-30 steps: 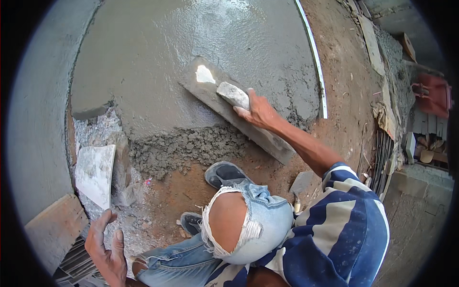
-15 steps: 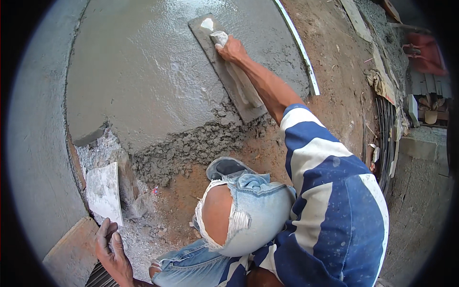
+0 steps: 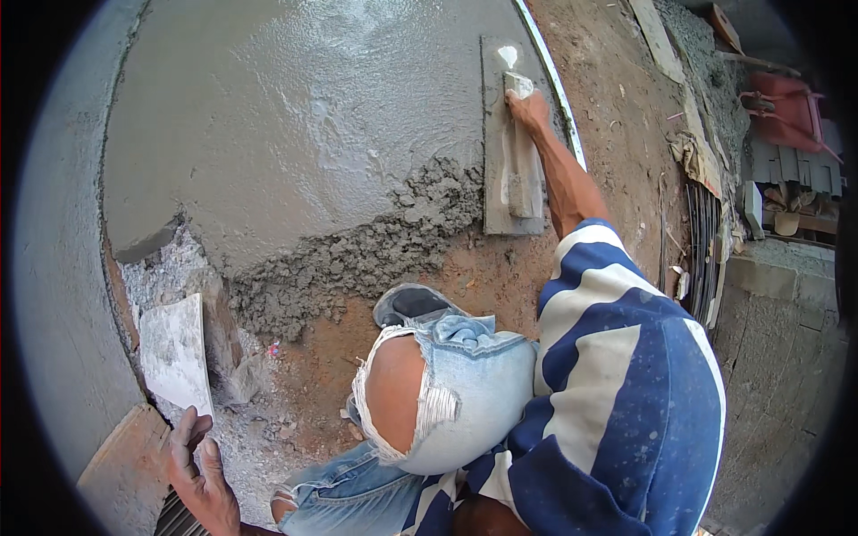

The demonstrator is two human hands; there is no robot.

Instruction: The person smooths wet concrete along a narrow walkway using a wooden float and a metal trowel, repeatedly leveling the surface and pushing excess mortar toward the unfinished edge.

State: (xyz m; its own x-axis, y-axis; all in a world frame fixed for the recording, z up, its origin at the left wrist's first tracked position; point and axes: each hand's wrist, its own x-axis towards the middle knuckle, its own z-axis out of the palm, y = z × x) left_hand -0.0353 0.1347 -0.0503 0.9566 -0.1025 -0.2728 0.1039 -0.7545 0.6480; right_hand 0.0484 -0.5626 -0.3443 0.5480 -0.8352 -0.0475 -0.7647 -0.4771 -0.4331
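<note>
My right hand (image 3: 529, 109) is closed round the handle of a long flat trowel (image 3: 494, 147). The blade lies on the right side of the wet concrete (image 3: 268, 116), close to a white edging strip (image 3: 561, 94). Its near end reaches past the rough, crumbly front edge of the concrete (image 3: 357, 259). At the lower left, my left hand (image 3: 202, 473) hangs with its fingers apart and slightly bent, holding nothing. Just beyond its fingertips leans a white, cement-smeared flat piece (image 3: 174, 353).
A smooth grey concrete strip (image 3: 67, 268) runs along the left. Brown soil (image 3: 617, 161) lies at the right, with dark thin rods (image 3: 702, 241) and a torn paper bag (image 3: 695, 163). A red wheelbarrow (image 3: 788, 107) stands far right. My shoe (image 3: 411, 304) is near the rough edge.
My right hand has moved the trowel to the right, toward the white strip, and turned it from slanting to nearly straight ahead. My left hand keeps its open pose.
</note>
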